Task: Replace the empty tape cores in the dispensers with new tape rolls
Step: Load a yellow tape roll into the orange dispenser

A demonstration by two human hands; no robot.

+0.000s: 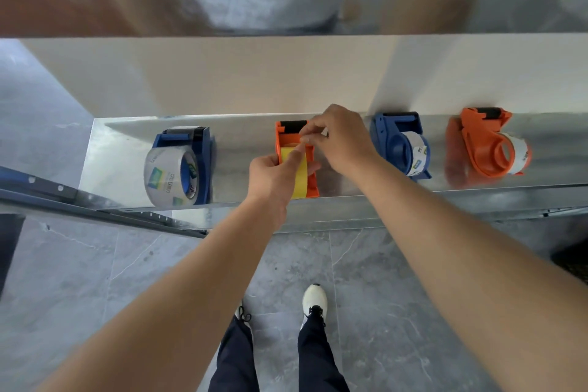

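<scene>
Several tape dispensers stand in a row on a shiny metal shelf [111, 156]. The middle orange dispenser [313, 186] carries a yellow tape roll [299, 175]. My left hand [273, 175] grips that roll and the dispenser's side, thumb lying across the yellow tape. My right hand [340, 140] pinches something small, seemingly the tape's end, above the dispenser's black roller [292, 125]. At the left, a blue dispenser [197, 143] holds a clear tape roll [168, 175]. To the right are a blue dispenser [397, 143] and an orange dispenser [486, 143], each with a clear roll.
A pale wall panel [254, 76] rises behind the shelf. A dark metal rail [95, 204] runs along the lower left. Below the shelf lies a grey tiled floor [381, 296], where my legs and white shoes [315, 299] are visible.
</scene>
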